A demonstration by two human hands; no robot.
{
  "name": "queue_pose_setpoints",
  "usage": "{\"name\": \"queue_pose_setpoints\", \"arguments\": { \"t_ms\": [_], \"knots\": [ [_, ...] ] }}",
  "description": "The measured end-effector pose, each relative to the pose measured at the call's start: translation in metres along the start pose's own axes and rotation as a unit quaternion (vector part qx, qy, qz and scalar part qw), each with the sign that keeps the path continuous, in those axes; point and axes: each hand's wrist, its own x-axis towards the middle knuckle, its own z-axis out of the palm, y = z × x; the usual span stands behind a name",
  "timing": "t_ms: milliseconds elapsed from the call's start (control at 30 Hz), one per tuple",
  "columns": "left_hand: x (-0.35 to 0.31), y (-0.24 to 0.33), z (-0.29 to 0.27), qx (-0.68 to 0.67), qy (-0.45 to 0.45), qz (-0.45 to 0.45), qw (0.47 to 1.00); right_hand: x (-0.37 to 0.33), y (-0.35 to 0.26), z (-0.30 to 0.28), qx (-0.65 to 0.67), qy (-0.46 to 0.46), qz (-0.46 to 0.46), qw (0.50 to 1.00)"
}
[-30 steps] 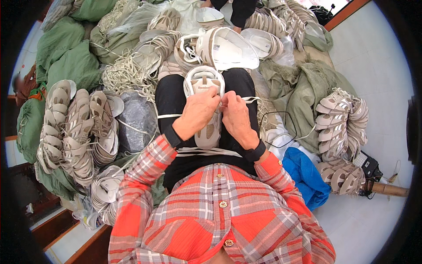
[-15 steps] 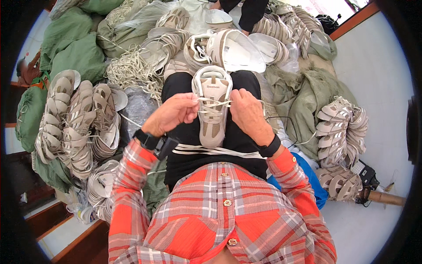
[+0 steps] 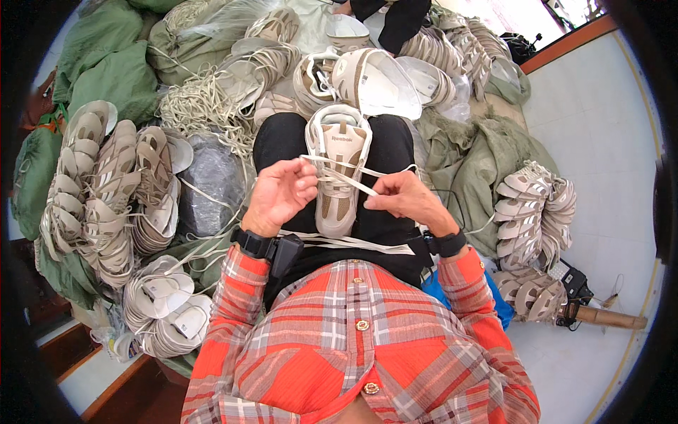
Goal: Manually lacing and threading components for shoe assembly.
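A beige and white shoe upper (image 3: 342, 138) rests between my knees, its toe pointing toward me. Cream shoelace (image 3: 353, 177) crosses its front in loose strands. My left hand (image 3: 284, 192) is beside the upper's left edge, thumb and fingertips pinching the lace. On the other side, my right hand (image 3: 406, 196) pinches a strand of lace between thumb and forefinger, drawn across the front of the upper. Several spare laces (image 3: 346, 244) lie across my lap below the toe.
Stacked shoe uppers (image 3: 113, 194) stand at the left, with more (image 3: 531, 212) at the right. A heap of laces (image 3: 201, 106) lies far left. Green sacks (image 3: 113, 71) and a grey-green cloth (image 3: 487, 159) surround me. Another person's dark sleeve (image 3: 404, 25) shows at the far side.
My right hand has moved down and turned, pulling a lace strand across the upper. My left hand has shifted slightly down and left. The laces have spread wider.
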Motion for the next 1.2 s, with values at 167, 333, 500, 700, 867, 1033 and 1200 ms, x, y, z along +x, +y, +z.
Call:
{"name": "queue_pose_setpoints", "arguments": {
  "t_ms": [167,333,500,700,867,1033,1200],
  "knots": [
    [-0.079,0.111,0.029,-0.062,-0.165,0.228,0.958,-0.035,-0.016,-0.03,-0.126,-0.088,-0.138,0.978],
    [-0.203,0.254,0.064,0.081,-0.111,0.536,0.833,0.025,-0.003,-0.023,-0.051,-0.087,-0.097,0.99],
    [-0.308,0.319,0.128,0.291,-0.2,0.46,0.815,0.055,0.001,-0.007,0.162,0.052,-0.144,0.975],
    [-0.275,0.291,0.151,0.37,0.006,0.626,0.686,0.074,-0.036,0.026,-0.17,-0.025,-0.314,0.934],
    [-0.186,0.219,0.18,0.44,-0.188,0.45,0.754,0.041,-0.12,0.015,-0.049,-0.089,-0.512,0.853],
    [0.033,0.085,0.082,0.815,-0.051,0.328,0.476,-0.041,-0.205,-0.05,0.021,0.061,-0.474,0.878],
    [0.093,0.03,0.029,0.932,-0.063,0.274,0.231,-0.147,-0.21,-0.152,0.114,0.265,-0.488,0.824]
  ]
}}
